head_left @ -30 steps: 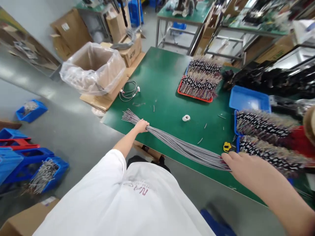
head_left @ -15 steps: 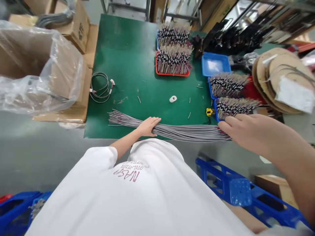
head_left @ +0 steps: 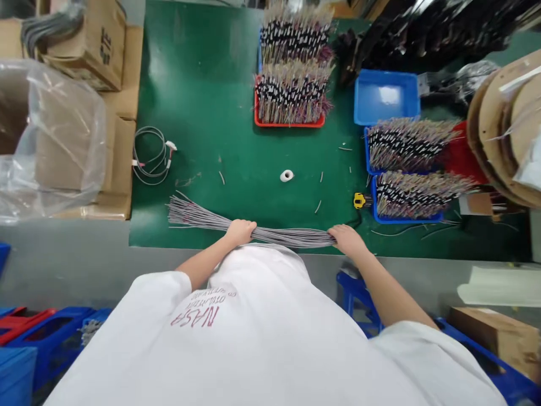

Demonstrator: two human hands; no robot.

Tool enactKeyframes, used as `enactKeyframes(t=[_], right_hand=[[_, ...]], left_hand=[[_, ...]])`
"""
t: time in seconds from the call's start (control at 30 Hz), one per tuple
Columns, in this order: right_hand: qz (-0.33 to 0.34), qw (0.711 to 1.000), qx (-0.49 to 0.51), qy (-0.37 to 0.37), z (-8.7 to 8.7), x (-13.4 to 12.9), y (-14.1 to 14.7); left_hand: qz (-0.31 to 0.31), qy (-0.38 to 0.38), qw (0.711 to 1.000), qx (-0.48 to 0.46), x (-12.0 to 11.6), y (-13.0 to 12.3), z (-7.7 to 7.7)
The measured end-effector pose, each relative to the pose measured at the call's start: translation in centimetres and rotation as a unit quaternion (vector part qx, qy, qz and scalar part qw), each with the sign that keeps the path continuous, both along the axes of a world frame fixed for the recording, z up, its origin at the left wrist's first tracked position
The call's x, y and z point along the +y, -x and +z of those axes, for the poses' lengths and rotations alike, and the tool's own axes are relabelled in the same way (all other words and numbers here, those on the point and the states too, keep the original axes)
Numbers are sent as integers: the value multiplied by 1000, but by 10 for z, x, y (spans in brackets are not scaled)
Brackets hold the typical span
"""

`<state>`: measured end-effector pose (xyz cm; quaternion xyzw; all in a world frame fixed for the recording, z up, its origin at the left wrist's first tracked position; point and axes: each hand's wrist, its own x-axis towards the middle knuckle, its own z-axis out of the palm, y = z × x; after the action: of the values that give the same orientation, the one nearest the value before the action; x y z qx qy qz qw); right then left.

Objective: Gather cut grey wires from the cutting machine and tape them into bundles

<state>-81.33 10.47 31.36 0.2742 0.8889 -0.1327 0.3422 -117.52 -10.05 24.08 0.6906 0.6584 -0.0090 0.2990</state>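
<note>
A long bundle of grey cables (head_left: 291,237) lies along the front edge of the green table (head_left: 198,113). My left hand (head_left: 240,232) is closed around its middle. At the bundle's right end, my right hand (head_left: 346,239) is wrapped round the cables and hides their tips. The left end fans out loosely, with thin cable ends spread over the table. Beyond the bundle are a small white roll (head_left: 287,176) and a yellow-and-black tool (head_left: 359,201). Short grey cable offcuts (head_left: 318,207) lie scattered near them.
Red (head_left: 289,124) and blue trays (head_left: 408,219) hold many dark-banded wire pieces. A bare blue tray (head_left: 385,98) sits behind. Coiled cable (head_left: 163,163) lies at left, beside a plastic-lined carton (head_left: 70,141). Cardboard reels (head_left: 494,121) stand at right; blue stools (head_left: 355,293) are below.
My right hand has moved left along the bundle with its end, and the right part no longer stretches as far. My left hand has tightened its grip. The view has tilted and shifted.
</note>
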Motion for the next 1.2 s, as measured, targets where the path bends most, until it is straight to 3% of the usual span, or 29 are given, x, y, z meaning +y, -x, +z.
enactKeyframes(t=[0.07,0.13,0.23,0.33,0.43,0.57,0.7,0.83,0.97,1.03,1.13,1.2], right_hand=[[-6,1000,15,26,-18,0,18],[2,994,74,83,-24,-7,53],[-1,949,179,258,-30,-25,129],[-40,915,112,387,-43,-50,203],[-56,900,41,431,-60,-71,243],[-72,902,-1,425,-74,-85,250],[-97,919,12,382,-73,-94,246],[-105,932,22,346,-71,-97,247],[-113,899,19,422,-73,-92,247],[-127,893,16,431,-73,-92,246],[-169,911,19,376,-71,-100,245],[-197,911,26,360,-70,-106,246]], left_hand=[[-11,10,1000,18,5,-3,3],[-25,22,999,29,10,-4,5],[-37,41,998,36,14,-4,9],[-39,57,997,40,14,-4,9],[-44,64,996,40,10,-2,5],[-41,52,997,37,4,1,3],[-27,30,999,29,-2,13,9],[-40,53,997,28,-5,29,11],[-74,72,993,59,2,29,12],[-91,80,990,74,5,25,17],[-126,96,984,83,11,24,30],[-153,107,980,72,26,29,38]])
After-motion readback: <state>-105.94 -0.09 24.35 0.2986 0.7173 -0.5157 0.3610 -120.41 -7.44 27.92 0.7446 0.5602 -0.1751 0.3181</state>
